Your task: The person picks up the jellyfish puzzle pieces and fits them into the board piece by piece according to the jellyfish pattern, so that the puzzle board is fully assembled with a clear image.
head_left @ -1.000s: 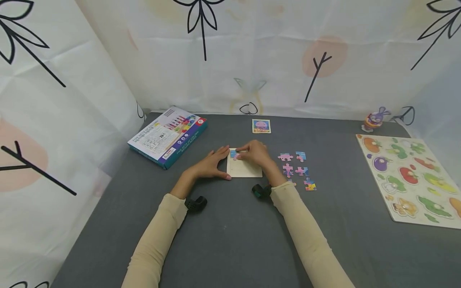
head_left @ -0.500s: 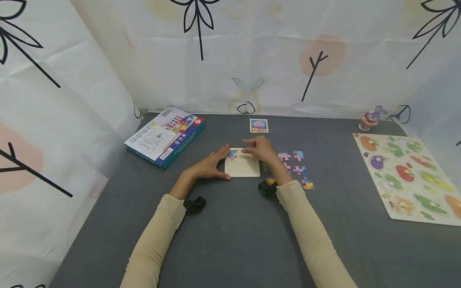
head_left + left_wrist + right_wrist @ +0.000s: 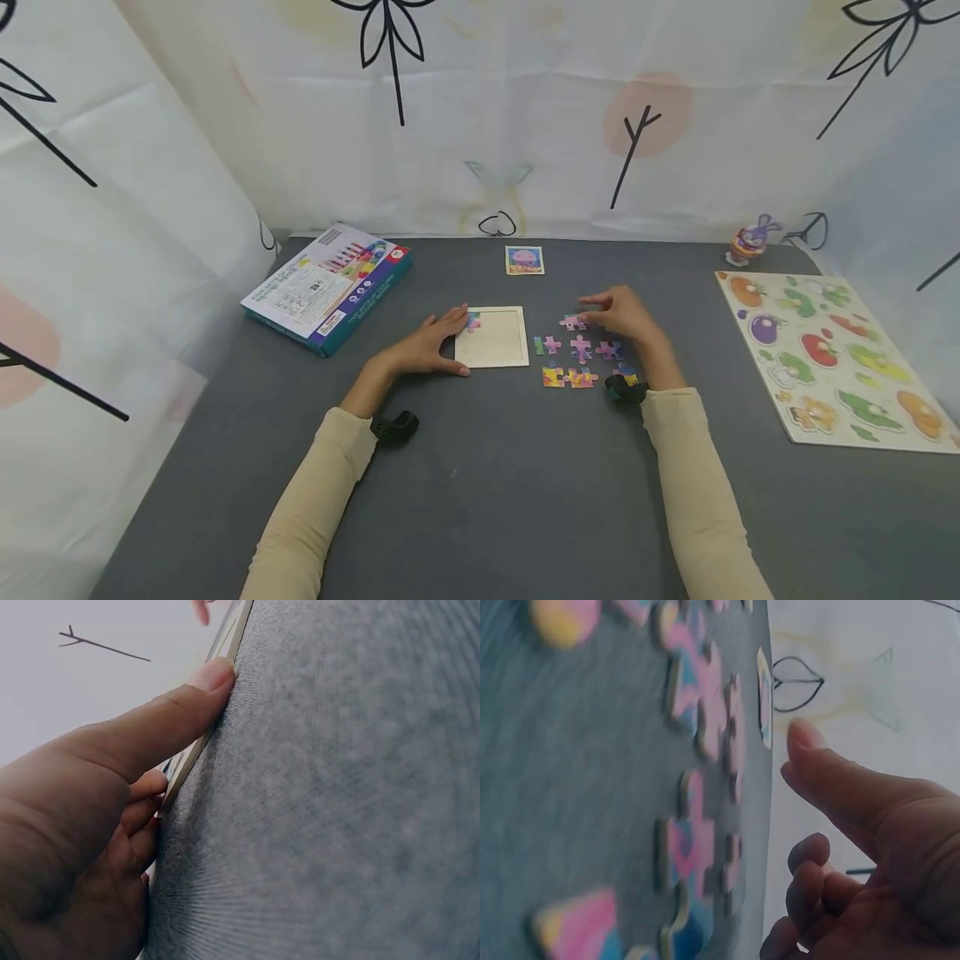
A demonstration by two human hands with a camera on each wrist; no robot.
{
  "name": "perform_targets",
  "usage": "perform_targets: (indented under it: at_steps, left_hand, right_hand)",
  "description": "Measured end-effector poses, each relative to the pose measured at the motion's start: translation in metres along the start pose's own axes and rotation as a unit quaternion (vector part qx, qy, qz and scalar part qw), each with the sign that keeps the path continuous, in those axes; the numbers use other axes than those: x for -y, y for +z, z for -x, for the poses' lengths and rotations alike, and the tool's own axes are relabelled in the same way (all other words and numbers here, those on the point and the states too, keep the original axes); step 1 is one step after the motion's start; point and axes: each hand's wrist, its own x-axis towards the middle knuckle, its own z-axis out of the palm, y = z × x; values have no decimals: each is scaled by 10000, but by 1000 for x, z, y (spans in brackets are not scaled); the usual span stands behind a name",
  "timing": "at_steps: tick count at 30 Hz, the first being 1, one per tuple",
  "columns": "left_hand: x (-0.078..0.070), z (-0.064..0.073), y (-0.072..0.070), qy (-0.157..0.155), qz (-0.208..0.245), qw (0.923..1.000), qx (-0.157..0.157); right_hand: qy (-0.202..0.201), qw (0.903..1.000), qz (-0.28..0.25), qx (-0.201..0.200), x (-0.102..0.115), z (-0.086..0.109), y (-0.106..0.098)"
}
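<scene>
A shallow wooden puzzle tray [image 3: 495, 342] lies at mid-table, with one blue and pink jigsaw piece [image 3: 474, 322] in its upper left corner. My left hand [image 3: 426, 345] rests at the tray's left side, thumb and fingers spread; in the left wrist view the thumb [image 3: 176, 716] touches the tray's edge [image 3: 187, 761]. To the right of the tray lie several loose jigsaw pieces [image 3: 581, 348] in rough rows. Over their back row hovers my right hand [image 3: 624, 317], thumb and index finger apart. The right wrist view has nothing between those fingers, with a pink and blue piece [image 3: 684, 844] below.
Behind the tray lies a small picture card [image 3: 524, 261]. A flat box [image 3: 326, 287] sits at the back left. On the right are a vegetable puzzle board [image 3: 817, 358] and a small rabbit-eared toy figure [image 3: 750, 240]. White printed cloth [image 3: 555, 125] hangs behind the table.
My right hand has let go of the piece in the tray's corner and moved right, over the loose pieces. My left hand stays at the tray. The head view has turned slightly right.
</scene>
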Motion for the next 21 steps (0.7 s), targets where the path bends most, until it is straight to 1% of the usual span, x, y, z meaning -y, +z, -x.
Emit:
perform_targets:
  at_steps: [1,3,6,9,12,15,21]
  left_hand:
    - [0,0,0,-2,-5,10000,-2]
    - [-1,1,-1,2,17,10000,-10]
    - [-2,1,-1,22,32,10000,-4]
    - [-1,0,0,31,40,10000,7]
    - [-1,0,0,21,69,10000,0]
    - [1,-1,0,0,45,10000,-4]
    - [1,-2,-1,-86,-23,9999,77]
  right_hand:
    - [23,9999,86,49,-4,0,-1]
    - [99,9998,100,150,-10,0,-1]
    - [152,9994,3,313,-16,0,0]
    - [174,9991,-113,366,-19,-1,2]
    - [121,9993,-116,341,-20,-1,3]
    - [180,9993,-140,308,-19,-1,3]
    - [281,9994,-9,186,-19,-2,4]
